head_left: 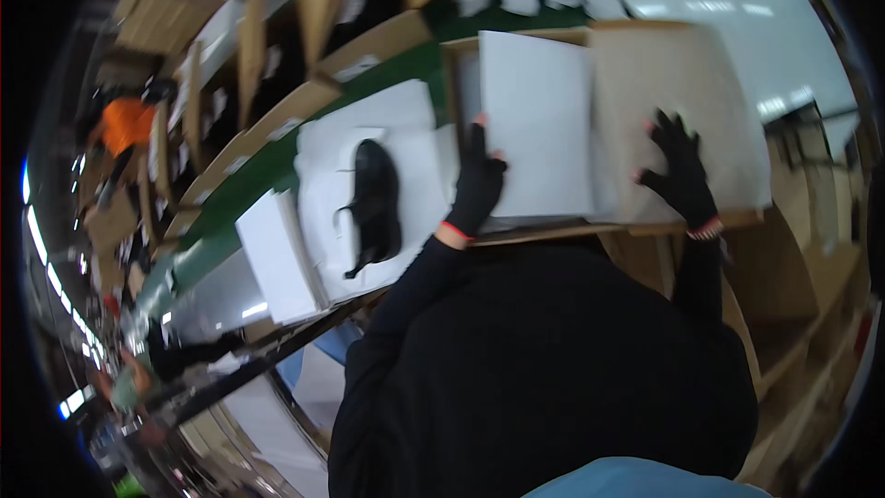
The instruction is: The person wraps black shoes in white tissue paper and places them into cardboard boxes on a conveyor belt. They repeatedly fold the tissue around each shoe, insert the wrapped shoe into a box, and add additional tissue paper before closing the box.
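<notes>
From afar I saw, leftmost on the bench (217,291), a paper pile (277,258); beside it a black shoe (378,203) lay on white packing paper (415,115). The gloved left hand (477,186) touched the left edge of a white sheet (537,120) over a cardboard box (530,235); I couldn't tell whether its grip had closed. Rightmost, the gloved right hand (680,171), its grip spread wide and holding nothing, was over a brown panel (654,83).

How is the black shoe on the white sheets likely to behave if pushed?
The black shoe probably slides or pivots rather than rolls: its outline is long and narrow, not round. The white sheets under it look loose, with uneven edges, so the top one might drag along.
</notes>
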`<move>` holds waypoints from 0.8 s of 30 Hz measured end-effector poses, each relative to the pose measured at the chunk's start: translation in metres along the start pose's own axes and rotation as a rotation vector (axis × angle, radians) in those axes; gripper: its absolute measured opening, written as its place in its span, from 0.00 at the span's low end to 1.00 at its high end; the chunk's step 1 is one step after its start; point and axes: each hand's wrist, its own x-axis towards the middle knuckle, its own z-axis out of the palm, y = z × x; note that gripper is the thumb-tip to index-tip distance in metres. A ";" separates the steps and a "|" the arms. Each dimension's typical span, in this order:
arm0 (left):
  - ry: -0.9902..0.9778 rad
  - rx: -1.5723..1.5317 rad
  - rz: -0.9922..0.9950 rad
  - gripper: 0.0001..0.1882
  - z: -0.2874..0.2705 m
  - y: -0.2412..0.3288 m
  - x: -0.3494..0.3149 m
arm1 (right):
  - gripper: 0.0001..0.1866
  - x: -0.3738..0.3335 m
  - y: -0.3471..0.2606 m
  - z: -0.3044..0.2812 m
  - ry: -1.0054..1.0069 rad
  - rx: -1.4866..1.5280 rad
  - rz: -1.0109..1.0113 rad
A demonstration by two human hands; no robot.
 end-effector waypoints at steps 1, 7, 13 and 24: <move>-0.083 -0.077 -0.106 0.35 0.006 0.004 0.004 | 0.44 0.000 -0.001 -0.005 0.002 -0.003 0.016; -0.077 -0.265 -0.260 0.35 0.012 0.030 0.005 | 0.48 -0.007 0.003 -0.011 -0.103 -0.032 0.125; -0.400 0.427 -0.135 0.39 -0.007 0.031 0.007 | 0.49 -0.010 0.001 -0.007 -0.099 -0.045 0.131; -1.017 1.118 -0.413 0.50 -0.200 -0.054 -0.002 | 0.47 -0.008 0.020 0.048 -0.025 0.304 -0.028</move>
